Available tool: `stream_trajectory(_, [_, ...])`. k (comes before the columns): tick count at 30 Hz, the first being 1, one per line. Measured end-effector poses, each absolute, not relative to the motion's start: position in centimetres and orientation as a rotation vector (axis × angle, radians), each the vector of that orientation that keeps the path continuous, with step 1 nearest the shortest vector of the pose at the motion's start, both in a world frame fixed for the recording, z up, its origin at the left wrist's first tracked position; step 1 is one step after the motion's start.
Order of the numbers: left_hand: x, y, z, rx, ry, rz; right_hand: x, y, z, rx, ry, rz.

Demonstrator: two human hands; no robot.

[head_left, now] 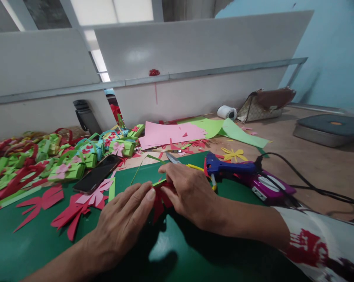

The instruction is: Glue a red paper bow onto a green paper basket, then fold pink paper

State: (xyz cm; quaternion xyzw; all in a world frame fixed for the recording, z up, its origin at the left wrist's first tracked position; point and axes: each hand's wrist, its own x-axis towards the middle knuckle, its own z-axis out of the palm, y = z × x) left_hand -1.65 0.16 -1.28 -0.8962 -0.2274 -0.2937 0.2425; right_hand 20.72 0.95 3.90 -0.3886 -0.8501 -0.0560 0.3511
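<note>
Between my two hands is a small red paper cutout [158, 205] with a light green edge or strip along its top. My left hand [125, 219] has its fingers together, with thumb and fingertips closed at the left end of the piece. My right hand [191, 192] pinches the right end, and its fingers hide part of the paper. Scissors [173, 158] lie just beyond my right hand, blades showing and the yellow handles partly covered. To the right rests a blue and purple glue gun [232, 166] with a black cable.
Red paper cutouts [41, 203] and a phone [97, 174] lie left on the green mat [129, 254]. Finished paper bags [68, 168] pile up behind them, near a dark bottle [87, 117]. Pink paper [171, 135], a handbag [266, 105] and a flat case [329, 131] sit farther back.
</note>
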Motion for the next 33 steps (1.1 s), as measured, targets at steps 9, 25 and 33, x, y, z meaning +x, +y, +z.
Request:
stream_trajectory(9, [-1.3, 0.3, -1.2, -2.403, -0.638, -0.839, 20.5, 1.2, 3.9, -0.978, -2.145, -0.201])
stream_trajectory(25, [-0.6, 0.3, -0.8, -2.441, -0.706, -0.861, 20.4, 1.7, 3.6, -1.039, -2.149, -0.091])
stream_trajectory(33, [-0.2, 0.1, -0.2, -2.430, -0.693, -0.912, 20.3, 1.7, 3.4, -1.015, -2.152, -0.094])
